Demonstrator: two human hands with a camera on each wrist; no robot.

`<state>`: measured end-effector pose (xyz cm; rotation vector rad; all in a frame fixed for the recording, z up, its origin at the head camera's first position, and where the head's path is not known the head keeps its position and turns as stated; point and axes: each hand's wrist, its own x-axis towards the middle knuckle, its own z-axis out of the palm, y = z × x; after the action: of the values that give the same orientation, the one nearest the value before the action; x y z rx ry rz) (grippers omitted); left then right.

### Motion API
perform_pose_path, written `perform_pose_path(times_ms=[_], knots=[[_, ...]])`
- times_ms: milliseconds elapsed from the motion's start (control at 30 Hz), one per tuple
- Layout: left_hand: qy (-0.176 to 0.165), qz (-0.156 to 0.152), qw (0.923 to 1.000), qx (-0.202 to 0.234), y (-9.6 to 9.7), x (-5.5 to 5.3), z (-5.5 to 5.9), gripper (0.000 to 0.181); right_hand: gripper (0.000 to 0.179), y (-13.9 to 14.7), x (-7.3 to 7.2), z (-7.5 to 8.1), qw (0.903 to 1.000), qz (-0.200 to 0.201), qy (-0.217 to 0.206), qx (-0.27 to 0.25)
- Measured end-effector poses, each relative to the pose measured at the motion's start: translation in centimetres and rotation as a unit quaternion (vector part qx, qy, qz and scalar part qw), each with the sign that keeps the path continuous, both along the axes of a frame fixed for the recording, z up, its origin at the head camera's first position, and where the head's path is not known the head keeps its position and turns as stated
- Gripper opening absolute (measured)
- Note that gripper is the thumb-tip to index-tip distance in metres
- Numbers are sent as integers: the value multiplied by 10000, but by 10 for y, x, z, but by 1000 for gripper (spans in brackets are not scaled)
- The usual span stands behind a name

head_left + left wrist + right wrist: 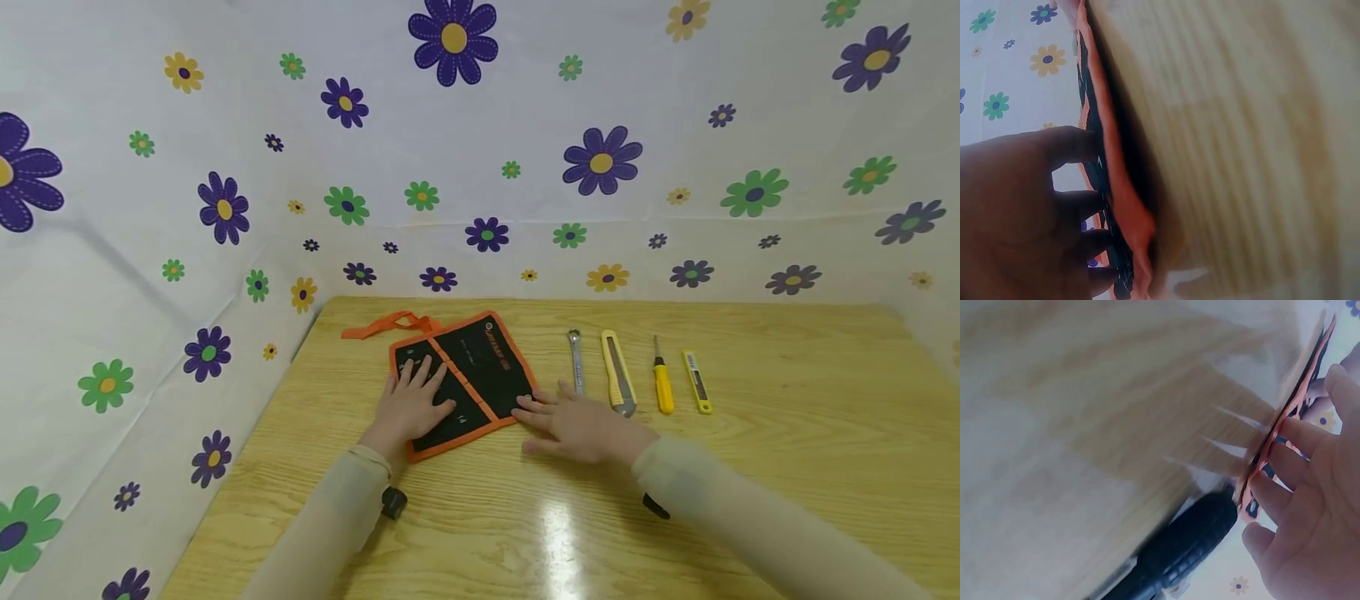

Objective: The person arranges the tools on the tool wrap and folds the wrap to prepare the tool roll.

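- Wood-grain bench (787, 375), w/ white flower-print cloth (525, 133) behind & along L side.
- Black pouch (472, 354), orange-trimmed, on bench L of centre, at a slant; orange band across middle, small white nos. on L part, orange lettering on R part.
- Orange strap (390, 325) by pouch's far L side, loose & bent on bench.
- L hand (408, 408) palm down on pouch's L part; fingers spread, uncurled, gripping nothing. In L wrist view, tips on black fabric near the orange edge.
- R hand (581, 427) palm down, fingers extended, tips touching pouch's R near corner; likewise gripping nothing.
- R of pouch, spaced in a row: wrench (576, 362), closest, near end just by R hand; then yellow utility knife (618, 375), yellow screwdriver (663, 387) w/ tip pointing away, & small yellow tool (697, 383), type unclear.
- Near edge of pouch in L wrist view: seemingly a bit off bench, w/ dark shadow below; can't tell how far.
- Step in hand, prob.: smoothing pouch flat. To do well: anchor w/ L palm, stroke outward w/ R fingers to edges & corners, light pressure only; thin fabric could bunch or slide.
- Worth minding: R hand clear of wrench, strap untwisted & not trapped underneath.
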<state>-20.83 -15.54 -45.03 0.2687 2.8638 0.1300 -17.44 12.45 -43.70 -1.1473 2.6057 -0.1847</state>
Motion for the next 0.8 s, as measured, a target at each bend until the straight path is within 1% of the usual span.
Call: perform_pose_path(times_ms=[167, 367, 433, 633, 800], knots=[[-28, 14, 10000, -72, 2, -2, 0, 70, 67, -3, 10, 0, 10000, -1, 44, 20], [76, -55, 9999, -70, 4, -2, 2, 68, 69, -5, 19, 0, 9999, 11, 57, 89], [96, -73, 9999, -75, 4, -2, 3, 67, 70, -5, 22, 0, 10000, 41, 9, 39], [148, -97, 9998, -61, 6, -2, 4, 65, 71, -6, 28, -1, 9999, 163, -24, -40], [192, -131, 9997, -43, 6, -2, 4, 65, 72, -5, 29, 0, 9999, 168, -18, -37]])
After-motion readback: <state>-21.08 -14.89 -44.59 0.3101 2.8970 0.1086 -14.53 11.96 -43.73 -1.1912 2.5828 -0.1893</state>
